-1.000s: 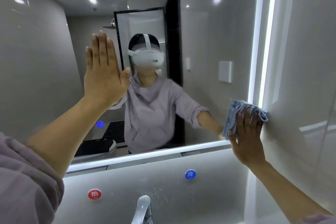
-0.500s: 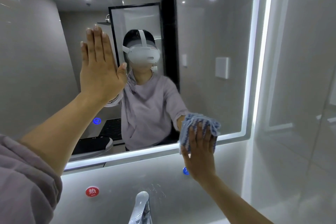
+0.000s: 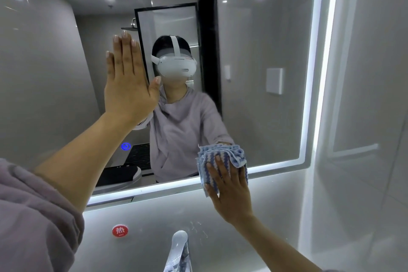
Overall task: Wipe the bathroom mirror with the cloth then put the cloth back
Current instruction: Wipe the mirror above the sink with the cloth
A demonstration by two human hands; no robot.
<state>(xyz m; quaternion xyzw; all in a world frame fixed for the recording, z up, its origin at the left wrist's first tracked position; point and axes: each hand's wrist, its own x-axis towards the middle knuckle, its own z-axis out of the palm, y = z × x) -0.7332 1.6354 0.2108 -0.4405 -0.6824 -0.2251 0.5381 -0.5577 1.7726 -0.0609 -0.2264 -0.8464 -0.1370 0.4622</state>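
Hands flat on the edge-lit bathroom mirror (image 3: 254,40): left hand (image 3: 128,90) empty, right hand (image 3: 229,192) over blue cloth (image 3: 223,157).

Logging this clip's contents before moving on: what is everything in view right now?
mirror: one, white-lit edge, wall ahead
cloth: one, blue-white striped, bunched at mirror's lower edge
faucet: one, chrome, bottom centre
round sticker: one, red, wall below mirror, left of faucet
round light: one, blue, low in the mirror
sleeve: one, mauve, lower left
left hand: one, flat on the mirror glass, fingers straight
right hand: one, fingers straight, pressing the cloth
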